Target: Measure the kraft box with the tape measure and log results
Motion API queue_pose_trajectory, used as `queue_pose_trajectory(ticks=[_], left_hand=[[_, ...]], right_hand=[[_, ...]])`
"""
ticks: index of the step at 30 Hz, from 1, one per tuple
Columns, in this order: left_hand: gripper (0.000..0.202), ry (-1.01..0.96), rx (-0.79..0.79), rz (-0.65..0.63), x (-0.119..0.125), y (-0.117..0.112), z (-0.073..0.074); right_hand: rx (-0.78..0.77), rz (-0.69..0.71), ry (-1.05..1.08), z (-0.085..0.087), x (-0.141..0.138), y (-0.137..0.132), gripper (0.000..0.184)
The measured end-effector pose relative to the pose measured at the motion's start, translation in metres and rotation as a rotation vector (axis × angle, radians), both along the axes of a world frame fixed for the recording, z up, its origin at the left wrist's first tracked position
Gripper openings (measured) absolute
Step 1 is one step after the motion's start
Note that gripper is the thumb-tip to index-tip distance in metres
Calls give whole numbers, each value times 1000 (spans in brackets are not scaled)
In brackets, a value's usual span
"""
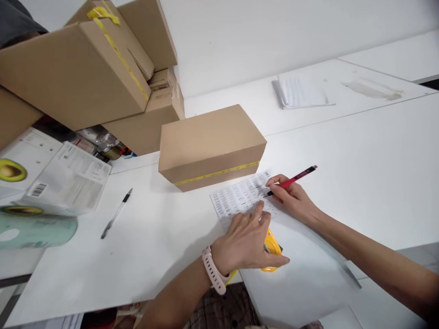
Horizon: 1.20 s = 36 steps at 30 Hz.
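Red pen [297, 177] at centre-right seems light and stiff; I'd grip low, where the right hand [293, 198] pinches, left hand [242, 242] spread.

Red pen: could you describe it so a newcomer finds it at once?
On the white table, a sheet lies beside the long box. Over the sheet, the right grip holds the red pen, whose colour sets it apart from the clear pen farther left.

A pale pink wristband [213, 271] with holes circles the left wrist [219, 257]. Dark, line-patterned clothing [224, 308] shows at the frame's bottom centre.
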<state>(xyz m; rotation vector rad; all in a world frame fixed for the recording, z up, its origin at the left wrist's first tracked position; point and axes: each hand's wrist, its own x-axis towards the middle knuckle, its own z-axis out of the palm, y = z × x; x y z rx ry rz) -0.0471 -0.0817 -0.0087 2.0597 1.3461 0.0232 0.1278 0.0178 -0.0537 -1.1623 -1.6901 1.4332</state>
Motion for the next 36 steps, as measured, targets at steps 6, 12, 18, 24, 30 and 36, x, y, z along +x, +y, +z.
queue_pose_trajectory(ticks=[6,12,18,24,30,36], left_hand=[[95,-4,-26,-6,-2,0,-1],[97,-6,-73,-5,-2,1,-4],[92,-34,-34,11,0,0,-8],[91,-24,-26,18,0,-1,-9],[91,-19,-45,8,0,0,-8],[93,-33,-45,17,0,0,-6]], right_hand=[[89,-37,-62,-11,2,3,34],[124,-88,-111,-20,3,5,43],[134,-82,-156,-18,3,4,43],[133,-62,-178,-19,4,3,43],[112,-54,-178,-21,4,2,42],[102,-64,-160,-18,3,1,44]])
